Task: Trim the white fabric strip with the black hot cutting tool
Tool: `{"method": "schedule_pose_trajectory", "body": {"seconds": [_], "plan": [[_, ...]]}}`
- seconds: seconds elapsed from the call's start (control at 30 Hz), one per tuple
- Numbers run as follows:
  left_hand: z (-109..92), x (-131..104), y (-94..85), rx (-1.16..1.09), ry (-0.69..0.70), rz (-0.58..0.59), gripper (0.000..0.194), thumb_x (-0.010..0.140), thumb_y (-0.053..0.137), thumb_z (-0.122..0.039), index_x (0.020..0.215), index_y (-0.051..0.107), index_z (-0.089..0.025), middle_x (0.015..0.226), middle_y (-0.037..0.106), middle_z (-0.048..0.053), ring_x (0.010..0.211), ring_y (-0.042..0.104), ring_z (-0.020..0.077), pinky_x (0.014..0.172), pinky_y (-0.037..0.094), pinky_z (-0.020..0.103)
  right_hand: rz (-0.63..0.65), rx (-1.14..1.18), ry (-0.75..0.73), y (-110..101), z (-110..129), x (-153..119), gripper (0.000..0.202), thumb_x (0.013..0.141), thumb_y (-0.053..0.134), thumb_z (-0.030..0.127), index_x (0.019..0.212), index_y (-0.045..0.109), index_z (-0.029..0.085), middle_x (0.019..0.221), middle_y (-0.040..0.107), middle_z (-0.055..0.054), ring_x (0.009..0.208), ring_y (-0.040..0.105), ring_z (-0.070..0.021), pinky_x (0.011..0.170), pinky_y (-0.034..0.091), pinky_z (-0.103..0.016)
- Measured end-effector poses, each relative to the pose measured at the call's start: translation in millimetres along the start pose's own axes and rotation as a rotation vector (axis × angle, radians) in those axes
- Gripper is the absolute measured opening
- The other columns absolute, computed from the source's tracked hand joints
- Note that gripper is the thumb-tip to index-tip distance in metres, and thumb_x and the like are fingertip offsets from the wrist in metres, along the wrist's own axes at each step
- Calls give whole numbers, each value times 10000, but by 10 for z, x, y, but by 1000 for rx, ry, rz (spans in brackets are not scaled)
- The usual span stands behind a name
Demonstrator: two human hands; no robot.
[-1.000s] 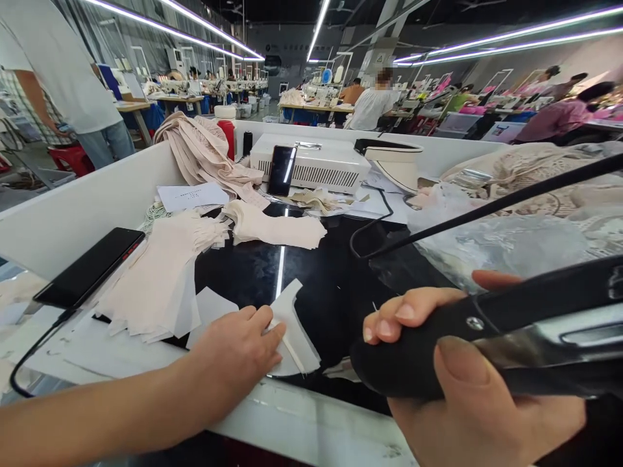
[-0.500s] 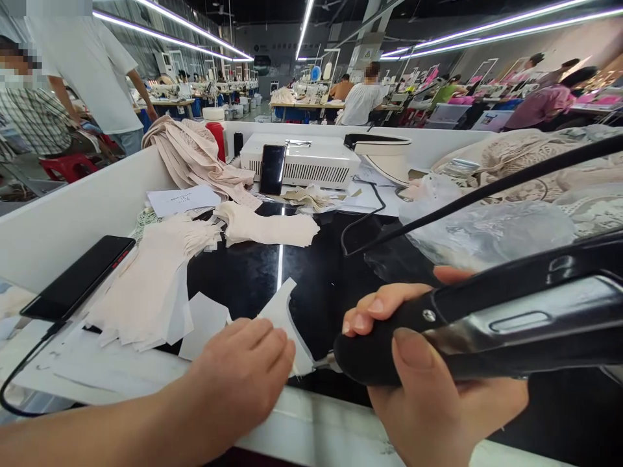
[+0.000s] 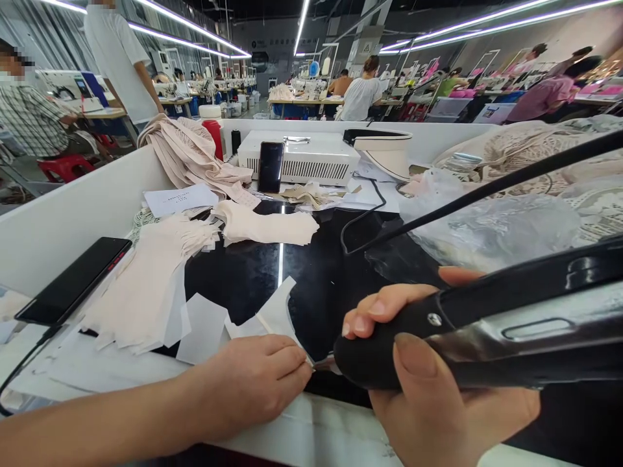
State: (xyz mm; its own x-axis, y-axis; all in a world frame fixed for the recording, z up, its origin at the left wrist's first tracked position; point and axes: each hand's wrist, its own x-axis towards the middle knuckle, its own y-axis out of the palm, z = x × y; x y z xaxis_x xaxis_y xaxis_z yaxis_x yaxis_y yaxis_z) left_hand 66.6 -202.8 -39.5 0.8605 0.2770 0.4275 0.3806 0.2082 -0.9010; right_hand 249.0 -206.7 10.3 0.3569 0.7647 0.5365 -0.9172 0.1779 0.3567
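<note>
head view | forward-down | close over black worktop (image 3: 253,272)

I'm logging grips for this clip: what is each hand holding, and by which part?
The right hand grips a black tool around its black handle. The left hand pinches the near corner of a white fabric piece lying on the black table.
</note>
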Motion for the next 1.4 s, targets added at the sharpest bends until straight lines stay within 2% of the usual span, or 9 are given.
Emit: {"method": "schedule_pose_trajectory", "body": {"seconds": [0.13,0.23,0.3,0.4,0.53,0.67,0.87,1.07,1.4], "plan": [[12,-62,3,33,-48,-65,252,1126,497,-86,1223,729,-68,1190,778,87,1155,713,207,1123,571,334,-5,-42,-12,-10,19,-5,458,861,936,379,1217,660,298,783,705,43,593,653,-168,518,605,-306],[-3,-50,-9,60,-91,-92,231,1137,520,-112,1152,751,-109,1197,780,63,1133,715,188,1169,554,347,-8,-55,-11,-9,24,-6,470,873,925,390,1237,642,301,795,701,36,595,649,-173,498,588,-306],[-12,-34,-22,67,-97,-85,208,1135,547,-130,1099,752,-114,1141,775,62,1060,720,177,1150,567,340,-7,-47,-10,-8,24,-5,477,869,929,386,1239,640,300,799,704,35,598,652,-174,488,584,-302],[-13,-39,-26,77,-80,-33,167,1120,561,-115,1142,726,-102,1073,748,70,1014,724,185,1094,596,355,-7,-44,-16,-14,27,-3,465,863,935,377,1222,652,293,791,704,37,596,648,-172,490,589,-301],[-4,-96,-13,52,-102,30,220,1131,489,-108,1212,695,-105,1112,743,95,1043,718,205,1002,618,336,-12,-39,-5,-30,27,-7,480,859,938,387,1231,648,302,791,696,41,600,639,-172,494,585,-301],[-1,-129,-9,20,-119,37,246,1134,464,-116,1252,681,-109,1162,747,107,1083,708,217,1009,606,336,-9,-61,-20,-32,8,-10,472,864,930,389,1232,648,301,787,690,45,591,621,-170,506,579,-310],[-7,-118,16,-4,-136,22,233,1099,563,-118,1313,658,-109,1163,738,104,1083,706,227,986,613,337,-2,-89,-4,-29,23,-4,484,862,927,400,1238,637,308,781,679,42,586,622,-182,506,580,-335],[-18,-115,32,-36,-161,56,218,1088,602,-127,1296,668,-117,1118,728,89,1066,706,213,983,608,324,-7,-69,-8,-24,9,-3,478,861,926,381,1237,640,308,785,692,45,589,630,-185,516,579,-340],[-31,-140,21,-35,-149,53,259,1065,611,-114,1320,655,-109,1176,723,118,1107,690,221,1016,601,323,-32,-46,6,-20,14,19,473,848,932,379,1229,659,315,789,703,49,610,633,-193,563,573,-357]]}}
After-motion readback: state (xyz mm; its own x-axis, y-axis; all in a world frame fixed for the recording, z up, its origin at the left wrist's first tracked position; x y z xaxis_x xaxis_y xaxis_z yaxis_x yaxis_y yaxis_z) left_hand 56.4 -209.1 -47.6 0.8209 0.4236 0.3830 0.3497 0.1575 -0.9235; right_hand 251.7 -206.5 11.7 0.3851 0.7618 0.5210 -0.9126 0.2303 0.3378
